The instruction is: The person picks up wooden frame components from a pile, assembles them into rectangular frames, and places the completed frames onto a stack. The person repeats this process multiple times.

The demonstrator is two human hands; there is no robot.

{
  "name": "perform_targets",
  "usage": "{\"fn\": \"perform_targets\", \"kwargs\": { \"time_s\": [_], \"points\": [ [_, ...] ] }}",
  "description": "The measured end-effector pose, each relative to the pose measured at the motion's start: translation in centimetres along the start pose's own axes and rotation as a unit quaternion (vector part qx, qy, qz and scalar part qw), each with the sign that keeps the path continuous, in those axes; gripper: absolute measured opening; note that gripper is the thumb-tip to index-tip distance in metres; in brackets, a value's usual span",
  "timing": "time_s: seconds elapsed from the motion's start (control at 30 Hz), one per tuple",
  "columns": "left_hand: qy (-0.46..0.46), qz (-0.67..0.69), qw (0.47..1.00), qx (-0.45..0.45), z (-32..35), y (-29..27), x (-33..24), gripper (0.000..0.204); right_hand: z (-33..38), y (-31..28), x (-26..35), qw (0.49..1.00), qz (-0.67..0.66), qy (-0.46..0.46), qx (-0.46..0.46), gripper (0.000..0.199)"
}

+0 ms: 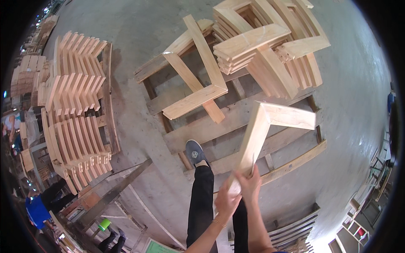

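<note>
Soft light, glare on floor, fisheye-bent edges

The left hand and right hand grip one leg of an L-shaped wooden piece. A slatted pallet beyond supports stacked wooden parts. Further angled parts stand at left.

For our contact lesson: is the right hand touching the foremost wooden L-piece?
Touching: the head view shows the right hand gripping the wooden L-piece directly.

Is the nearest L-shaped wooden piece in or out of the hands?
In: the left hand and the right hand both grip the near arm of this L-shaped wooden piece.
</note>
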State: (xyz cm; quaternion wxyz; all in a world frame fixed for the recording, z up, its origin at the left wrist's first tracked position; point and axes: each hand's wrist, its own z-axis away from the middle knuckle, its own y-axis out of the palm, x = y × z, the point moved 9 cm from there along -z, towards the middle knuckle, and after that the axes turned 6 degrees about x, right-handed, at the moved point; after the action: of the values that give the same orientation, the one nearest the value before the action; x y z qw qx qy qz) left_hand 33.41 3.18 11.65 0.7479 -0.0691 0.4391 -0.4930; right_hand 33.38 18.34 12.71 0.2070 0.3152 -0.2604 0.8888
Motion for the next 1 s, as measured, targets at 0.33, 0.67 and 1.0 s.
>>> {"fn": "perform_targets", "kwargs": {
  "time_s": [0.33, 0.67, 1.0],
  "points": [
    [0.062, 0.224, 0.931, -0.282, -12.0, -20.5, -2.9, 0.052, 6.3, -1.2, 8.7, 0.978, 0.079, -0.154, 0.118, 0.038],
    [0.006, 0.289, 0.934, -0.209, -34.2, -18.4, -0.8, 0.054, 3.6, -2.4, -1.2, 0.985, 0.131, -0.014, 0.110, 0.028],
    [-0.050, -0.022, 0.973, -0.226, -34.1, -13.5, -2.2, 0.083, 2.9, -1.2, -6.8, 0.980, 0.099, 0.125, 0.120, 0.031]
  ]
}}
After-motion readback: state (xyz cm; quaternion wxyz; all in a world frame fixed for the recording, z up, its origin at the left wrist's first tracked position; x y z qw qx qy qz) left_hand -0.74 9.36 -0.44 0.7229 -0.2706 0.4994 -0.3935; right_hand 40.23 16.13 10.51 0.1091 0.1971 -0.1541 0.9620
